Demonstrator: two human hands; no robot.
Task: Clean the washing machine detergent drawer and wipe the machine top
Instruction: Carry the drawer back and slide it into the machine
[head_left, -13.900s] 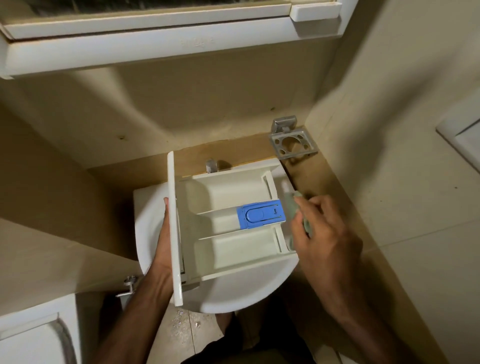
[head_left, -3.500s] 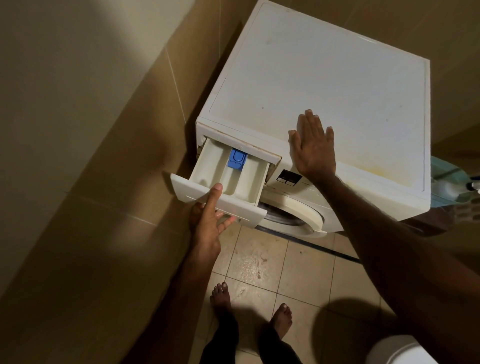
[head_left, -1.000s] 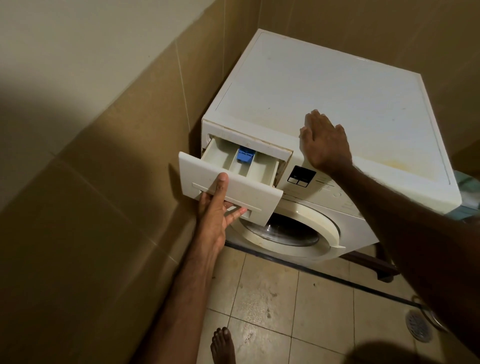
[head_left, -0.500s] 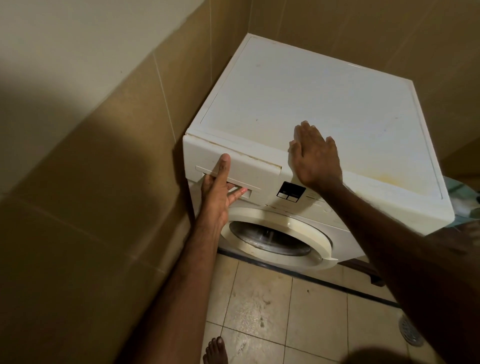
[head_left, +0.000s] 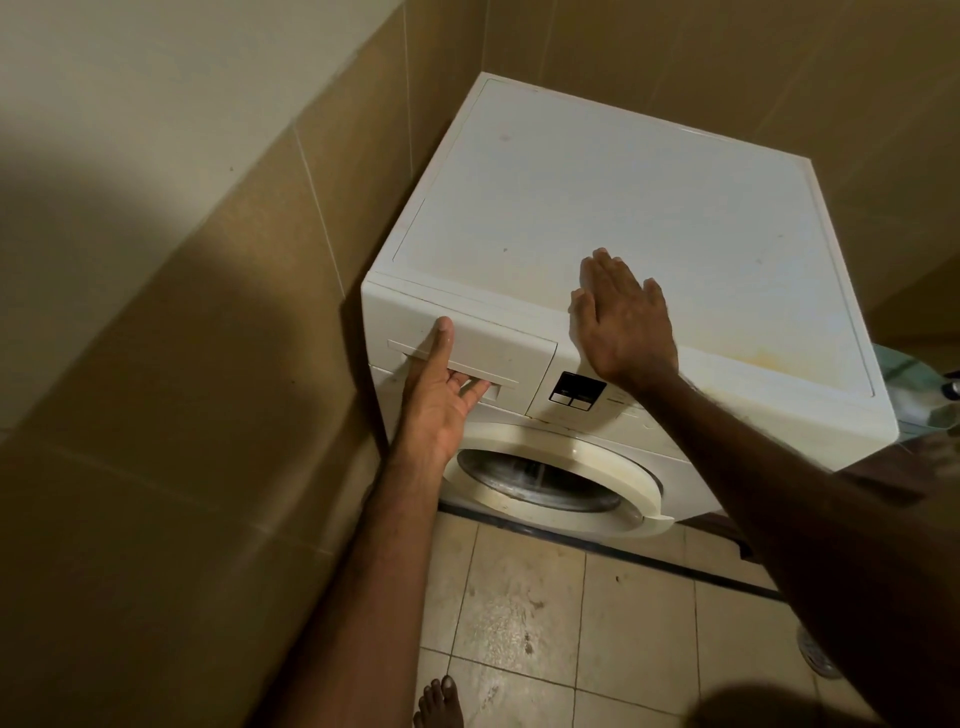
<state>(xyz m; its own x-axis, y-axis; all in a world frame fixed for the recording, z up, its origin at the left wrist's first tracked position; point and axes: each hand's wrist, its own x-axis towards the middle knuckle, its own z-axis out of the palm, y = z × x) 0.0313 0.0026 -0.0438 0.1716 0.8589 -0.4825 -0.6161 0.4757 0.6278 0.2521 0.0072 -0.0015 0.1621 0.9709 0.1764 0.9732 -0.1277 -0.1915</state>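
The left hand lies against the front of the detergent drawer, thumb stretched up over the panel and the fingers reaching into the handle recess, straight rather than curled round anything. The right hand is spread flat, palm down, on the front edge of the machine top, bracing the washing machine.

The drawer now sits flush in the machine's front; a second ago it stood partly pulled out with its blue insert showing, and half a second ago it had just gone home. Earlier still it was out of the machine, held over a basin while the right hand rubbed it with a cloth. So the drawer part of the job looks finished, with the drawer back in its slot at the machine's upper left.

The top is probably next: it shows faint specks and a yellowish stain near the front right corner. Neither hand holds a cloth now, so one would have to be fetched first.
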